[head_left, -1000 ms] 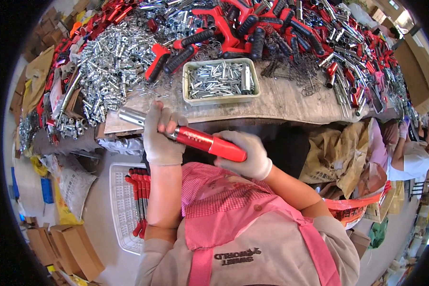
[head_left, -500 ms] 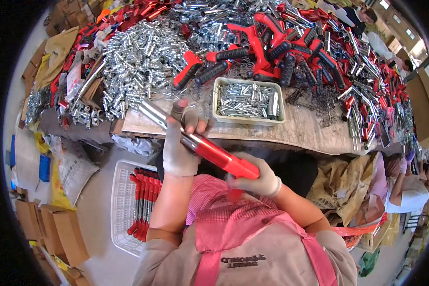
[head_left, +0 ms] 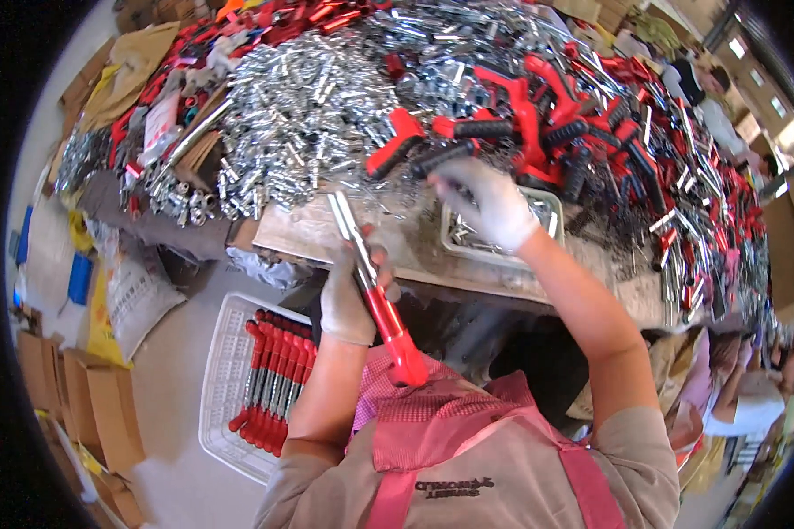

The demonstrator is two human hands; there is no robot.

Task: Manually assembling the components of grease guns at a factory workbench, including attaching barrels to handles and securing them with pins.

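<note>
My gloved left hand (head_left: 346, 304) is closed round a tube with a chrome upper end and a red lower body (head_left: 385, 319), tilted in front of my chest. The chrome end points up toward the table, and the red end widens into an angled head. My gloved right hand (head_left: 496, 210) reaches across a pale tray (head_left: 503, 261) of small metal pins, hiding part of it. Its fingers are loosely bent and apart, beside a black grip (head_left: 443, 160), with nothing visible in them. Red pistol-shaped handles with black grips (head_left: 538, 123) lie just beyond.
A heap of small shiny metal fittings (head_left: 295, 115) covers the table's left part. Chrome tubes and red parts (head_left: 706, 203) pile up at right. A white basket (head_left: 216, 388) on the floor holds several red-and-chrome pieces. Cartons (head_left: 106, 406) stand at left; another person (head_left: 750, 397) is at far right.
My right hand has let go of the tube's red end and moved up over the tray. The left hand keeps the tube, now held more upright. The view has shifted slightly.
</note>
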